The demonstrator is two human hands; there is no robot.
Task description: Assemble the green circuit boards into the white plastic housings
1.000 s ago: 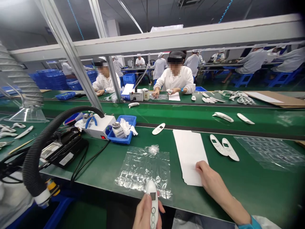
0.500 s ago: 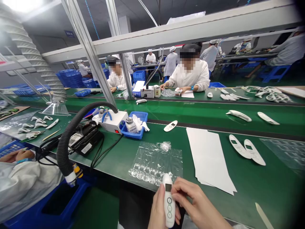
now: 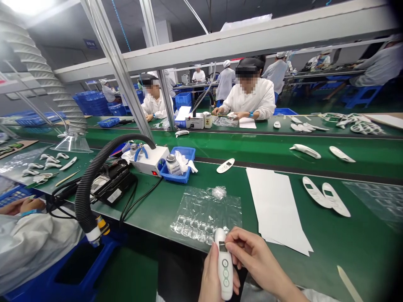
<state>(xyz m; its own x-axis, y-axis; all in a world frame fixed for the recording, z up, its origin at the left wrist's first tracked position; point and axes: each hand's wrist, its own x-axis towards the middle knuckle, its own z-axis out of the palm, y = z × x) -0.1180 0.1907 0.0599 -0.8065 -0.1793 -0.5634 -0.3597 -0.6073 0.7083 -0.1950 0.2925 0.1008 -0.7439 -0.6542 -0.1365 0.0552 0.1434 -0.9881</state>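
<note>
A white handheld thermometer casing (image 3: 225, 268) with a dark display window and three round buttons stands nearly upright in my left hand (image 3: 210, 272), its fingers wrapped round it. My right hand (image 3: 248, 251) is closed in a pinch, thumb and index fingertip at the right edge of the display window. Whatever may lie between those fingertips is too small to make out. Just beyond the casing lies a clear plastic sheet (image 3: 204, 209) with rows of small square clear pieces, and a crumpled bit of clear film (image 3: 219, 192) at its far edge.
White paper sheets (image 3: 277, 205) lie right of the plastic sheet, then two white shells (image 3: 336, 199). A pale flat stick (image 3: 349, 283) is near right. Left are a blue tray (image 3: 175, 178) with a bottle, a white box (image 3: 147, 161) and a black hose (image 3: 83, 184). Co-workers sit opposite and left.
My right fingertips have moved up slightly, from beside the casing's upper button to the display window. White parts on the green conveyor have shifted left. My left hand keeps its hold.
</note>
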